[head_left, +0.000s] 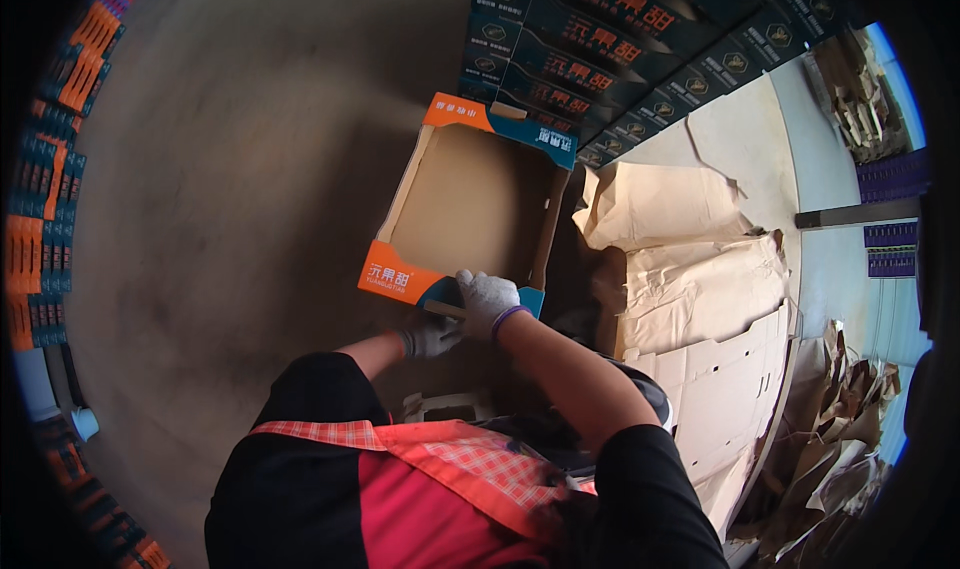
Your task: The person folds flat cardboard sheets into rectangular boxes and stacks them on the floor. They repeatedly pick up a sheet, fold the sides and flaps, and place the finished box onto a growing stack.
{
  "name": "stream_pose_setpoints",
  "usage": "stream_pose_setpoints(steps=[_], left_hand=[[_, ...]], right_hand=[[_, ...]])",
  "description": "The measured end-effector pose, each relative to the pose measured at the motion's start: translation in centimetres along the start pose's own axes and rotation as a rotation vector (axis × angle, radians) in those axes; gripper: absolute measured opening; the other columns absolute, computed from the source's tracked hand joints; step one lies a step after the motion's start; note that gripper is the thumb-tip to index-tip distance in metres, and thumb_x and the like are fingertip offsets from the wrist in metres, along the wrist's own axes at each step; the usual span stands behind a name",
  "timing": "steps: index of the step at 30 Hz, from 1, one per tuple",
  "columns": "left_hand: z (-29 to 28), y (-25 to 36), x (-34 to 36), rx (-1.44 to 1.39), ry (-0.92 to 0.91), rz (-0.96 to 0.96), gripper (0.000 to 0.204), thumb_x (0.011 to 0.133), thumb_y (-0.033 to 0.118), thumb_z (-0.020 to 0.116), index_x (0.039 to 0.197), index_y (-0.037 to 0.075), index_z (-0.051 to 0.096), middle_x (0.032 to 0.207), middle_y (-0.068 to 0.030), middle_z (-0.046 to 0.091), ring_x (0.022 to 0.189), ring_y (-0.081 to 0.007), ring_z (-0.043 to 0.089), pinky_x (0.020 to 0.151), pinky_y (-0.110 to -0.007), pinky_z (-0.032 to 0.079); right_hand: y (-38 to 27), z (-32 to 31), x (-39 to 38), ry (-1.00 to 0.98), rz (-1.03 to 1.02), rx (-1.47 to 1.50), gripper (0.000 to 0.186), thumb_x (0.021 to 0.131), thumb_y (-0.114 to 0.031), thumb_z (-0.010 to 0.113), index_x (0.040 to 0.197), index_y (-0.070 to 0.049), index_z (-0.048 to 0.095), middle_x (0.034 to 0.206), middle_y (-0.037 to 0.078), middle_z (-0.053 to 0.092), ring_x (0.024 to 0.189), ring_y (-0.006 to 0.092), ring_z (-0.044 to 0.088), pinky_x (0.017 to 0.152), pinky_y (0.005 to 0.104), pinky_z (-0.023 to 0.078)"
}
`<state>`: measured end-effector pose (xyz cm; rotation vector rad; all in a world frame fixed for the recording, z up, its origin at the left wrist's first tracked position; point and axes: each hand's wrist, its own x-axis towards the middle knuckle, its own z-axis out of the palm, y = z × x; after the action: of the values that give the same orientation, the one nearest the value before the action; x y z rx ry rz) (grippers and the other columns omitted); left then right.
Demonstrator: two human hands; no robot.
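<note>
A shallow open-top cardboard box (398, 275), orange and teal outside and plain brown inside, is held out in front of me with nothing in it. My right hand (487, 300), in a whitish work glove with a purple band at the wrist, grips its near wall close to the right corner. Just below that wall is my left hand (432, 338), in a grey glove. It lies close under the box's near edge, in shadow; its fingers are partly hidden, so I cannot tell whether it touches the box.
Dark teal boxes (600, 49) with orange print are stacked ahead to the right. Flattened brown cardboard sheets (710, 289) and crumpled paper lie at my right. Rows of orange and teal boxes (40, 239) line the far left. Grey floor (230, 169) spreads between them.
</note>
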<state>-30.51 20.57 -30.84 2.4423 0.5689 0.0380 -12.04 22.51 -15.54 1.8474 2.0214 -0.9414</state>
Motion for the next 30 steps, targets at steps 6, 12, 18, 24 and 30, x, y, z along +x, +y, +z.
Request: stream_pose_setpoints(steps=[6,12,18,24,30], left_hand=[[-2.3,1.6,0.9,-0.334,-0.278,-0.040,0.031,0.092,0.029,0.048,0.110,0.006,0.059,0.115,-0.0175,0.059,0.109,-0.0327,0.056,0.094,-0.041,0.043],[-9.5,7.9,1.8,-0.107,-0.108,0.157,0.028,0.088,0.028,0.056,0.109,0.010,0.064,0.081,-0.0111,0.068,0.067,-0.0283,0.065,0.059,-0.036,0.053],[-13.5,12.2,3.5,-0.517,0.375,0.312,0.012,0.085,0.015,0.061,0.086,0.007,0.070,0.087,-0.0116,0.071,0.074,-0.0262,0.068,0.066,-0.033,0.054],[-15.8,17.5,13.1,-0.887,0.323,0.171,0.029,0.094,0.018,0.054,0.078,-0.001,0.068,0.077,-0.0125,0.069,0.070,-0.0151,0.065,0.066,-0.028,0.051],[-11.4,29.2,30.9,-0.423,-0.306,0.534,0.041,0.094,0.038,0.051,0.101,0.001,0.068,0.094,-0.0146,0.070,0.088,-0.0259,0.067,0.076,-0.037,0.051]], right_hand=[[1.4,1.1,0.1,-0.103,0.044,-0.009,0.063,0.067,-0.026,0.073,0.121,-0.010,0.046,0.108,0.017,0.061,0.099,0.0318,0.064,0.080,0.0402,0.052],[2.8,1.8,1.3,-0.197,0.103,-0.016,0.086,0.061,-0.027,0.084,0.133,-0.019,0.039,0.117,0.012,0.058,0.109,0.0295,0.061,0.082,0.0399,0.051],[6.0,-4.6,1.5,0.019,0.033,0.124,0.059,0.066,-0.031,0.078,0.120,-0.013,0.061,0.117,0.016,0.063,0.110,0.0305,0.060,0.089,0.0419,0.050],[14.0,-12.5,-9.5,0.615,0.008,0.513,0.039,0.081,-0.028,0.065,0.113,-0.005,0.061,0.099,0.019,0.066,0.093,0.0338,0.064,0.083,0.0381,0.050],[22.4,6.1,-28.3,1.393,0.418,1.184,0.028,0.090,-0.018,0.061,0.112,0.000,0.062,0.096,0.005,0.065,0.082,0.0098,0.060,0.073,0.0250,0.049]])
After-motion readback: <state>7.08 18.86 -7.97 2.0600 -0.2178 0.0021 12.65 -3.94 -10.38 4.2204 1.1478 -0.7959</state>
